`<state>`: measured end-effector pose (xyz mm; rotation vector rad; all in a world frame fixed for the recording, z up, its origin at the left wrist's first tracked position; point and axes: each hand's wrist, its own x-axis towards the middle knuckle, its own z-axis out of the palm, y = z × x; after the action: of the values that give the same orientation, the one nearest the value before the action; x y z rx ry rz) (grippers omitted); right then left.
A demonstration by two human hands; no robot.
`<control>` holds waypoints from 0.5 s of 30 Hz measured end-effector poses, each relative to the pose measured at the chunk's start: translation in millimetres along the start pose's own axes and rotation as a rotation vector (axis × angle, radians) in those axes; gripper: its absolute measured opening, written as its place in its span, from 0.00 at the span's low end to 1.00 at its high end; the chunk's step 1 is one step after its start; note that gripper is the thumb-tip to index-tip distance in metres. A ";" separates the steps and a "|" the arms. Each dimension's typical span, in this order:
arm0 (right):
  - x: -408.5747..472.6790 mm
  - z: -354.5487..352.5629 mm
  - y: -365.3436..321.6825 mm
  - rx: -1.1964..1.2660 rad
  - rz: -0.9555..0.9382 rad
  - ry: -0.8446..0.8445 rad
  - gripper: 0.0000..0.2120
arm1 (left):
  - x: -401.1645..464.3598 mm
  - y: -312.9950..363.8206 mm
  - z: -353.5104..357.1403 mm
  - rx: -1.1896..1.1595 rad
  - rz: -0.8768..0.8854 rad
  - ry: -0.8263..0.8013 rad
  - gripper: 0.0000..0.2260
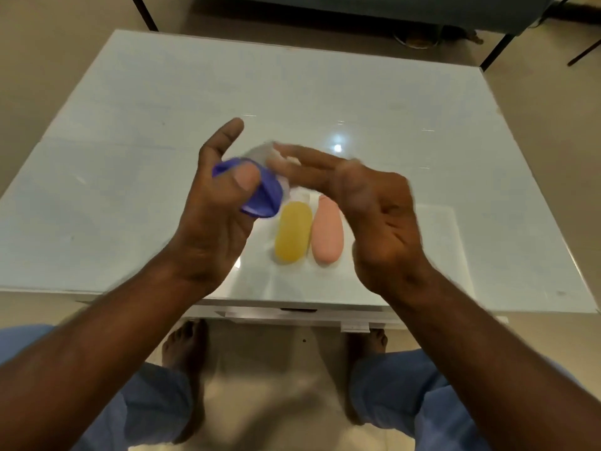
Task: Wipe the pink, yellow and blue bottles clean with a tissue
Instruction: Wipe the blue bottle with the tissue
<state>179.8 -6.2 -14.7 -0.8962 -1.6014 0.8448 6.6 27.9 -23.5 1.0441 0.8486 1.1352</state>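
No brand, label or writing can be read on any of the three bottles; their sides show as plain colour.

The left hand (218, 203) grasps the small rounded blue plastic bottle (264, 196) above the table, thumb curled over its side and the index finger sticking up free. The right hand (367, 203) is blurred; its fingers (305, 167) lie straight and together, reaching across to the top of the blue bottle, with a bit of white tissue (286, 157) showing at the fingertips. Whether the tissue is pinched or only pressed under the straight fingers cannot be told through the blur.

The oval yellow plastic bottle (291, 232) and the oval pink plastic bottle (327, 234) lie flat side by side on the table, just beside each other, under and between the two hands, near the front edge.

The glossy white table top (130, 141) reflects a ceiling light as a bright spot. Below its front edge are the person's bare feet (183, 349) and blue trouser legs (156, 402) on a beige tiled floor (273, 385). Beyond the table stand thin dark furniture legs (144, 11).
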 end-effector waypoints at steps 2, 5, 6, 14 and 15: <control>-5.9 1.2 -3.3 0.043 -0.108 0.015 0.29 | 1.9 4.3 -2.0 -0.087 -0.012 0.016 0.65; -1.0 5.1 1.9 -0.067 0.066 0.053 0.23 | 0.0 4.2 1.1 -0.060 -0.009 -0.022 0.65; 1.8 6.9 2.6 -0.096 0.148 0.042 0.23 | -2.0 5.0 3.7 -0.057 -0.026 -0.020 0.64; -5.6 14.9 -2.0 -0.200 -0.076 0.027 0.19 | -7.0 12.5 1.5 -0.329 -0.093 -0.037 0.48; -2.8 14.7 1.1 -0.234 0.009 0.036 0.19 | -7.7 11.1 0.5 -0.311 -0.102 -0.016 0.51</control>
<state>166.0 -9.3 -19.6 -1.0780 -1.6886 0.6516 2.0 21.3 -12.7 0.7437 0.6785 1.1282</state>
